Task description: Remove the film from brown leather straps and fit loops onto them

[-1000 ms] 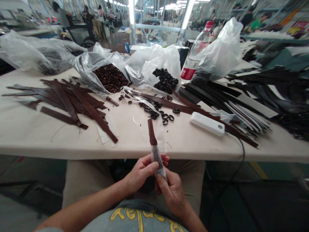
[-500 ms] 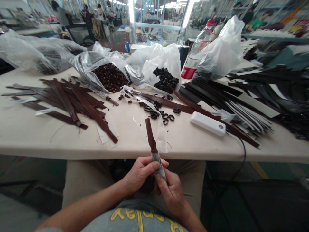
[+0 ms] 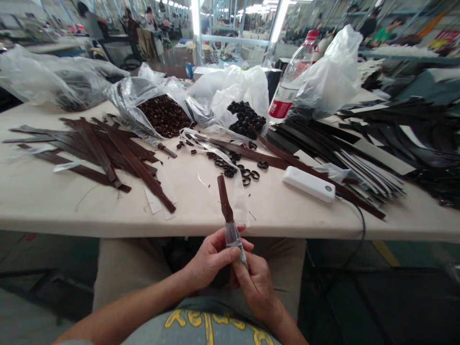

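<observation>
Both my hands hold one brown leather strap [image 3: 225, 199] just off the table's front edge, its bare end pointing up and away from me. A clear plastic wrap [image 3: 232, 235] covers the strap's lower part. My left hand [image 3: 215, 256] pinches the wrapped part, thumb on top and fingers behind. Just below it, my right hand [image 3: 253, 278] grips the lower end of the wrap, fingers curled around it. How far the strap reaches inside my hands is hidden. Beyond the strap's tip, several black loops [image 3: 246, 172] lie loose on the table [image 3: 194, 211].
More brown straps [image 3: 104, 148] are piled at left. Plastic bags hold brown loops [image 3: 165, 115] and black loops [image 3: 247, 117]. A bottle [image 3: 283, 96] leans behind. At right lie a white corded device [image 3: 309, 183] and black strips [image 3: 323, 139]. Other people are far back.
My left thumb has slid slightly down the plastic wrap, and the left fingers have loosened and spread a little behind it. The right hand and strap stay nearly in place.
</observation>
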A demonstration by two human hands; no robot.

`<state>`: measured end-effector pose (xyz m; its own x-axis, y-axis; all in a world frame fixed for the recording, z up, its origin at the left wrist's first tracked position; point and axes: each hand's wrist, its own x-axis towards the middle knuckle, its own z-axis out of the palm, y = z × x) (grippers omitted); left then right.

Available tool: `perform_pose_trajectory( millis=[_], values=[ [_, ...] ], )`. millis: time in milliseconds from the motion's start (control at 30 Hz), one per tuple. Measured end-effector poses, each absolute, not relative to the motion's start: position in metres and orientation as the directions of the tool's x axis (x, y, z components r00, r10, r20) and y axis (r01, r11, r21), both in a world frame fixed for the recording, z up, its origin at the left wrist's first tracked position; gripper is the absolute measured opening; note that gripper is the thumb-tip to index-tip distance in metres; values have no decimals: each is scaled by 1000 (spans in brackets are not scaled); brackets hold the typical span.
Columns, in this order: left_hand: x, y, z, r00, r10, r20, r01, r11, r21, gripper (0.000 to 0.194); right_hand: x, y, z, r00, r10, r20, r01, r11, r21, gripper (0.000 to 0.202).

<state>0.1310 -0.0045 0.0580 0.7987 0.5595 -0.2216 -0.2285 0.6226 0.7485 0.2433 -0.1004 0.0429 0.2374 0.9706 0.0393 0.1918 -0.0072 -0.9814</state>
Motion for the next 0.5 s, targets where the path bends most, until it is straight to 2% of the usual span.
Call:
perform_pose_trajectory(
  millis=[200,367,500],
  values=[
    [131,-3,55,756,598,-265,-239,630,739,51,243,-101,39,239,971,19,185,-27,-982,39],
    [128,0,56,768,600,-225,-222,578,785,49,244,-100,38,231,973,26,189,-19,-982,40],
    [128,3,61,760,618,-203,-219,537,815,46,248,-96,41,201,979,26,235,-23,-972,32]
  ],
)
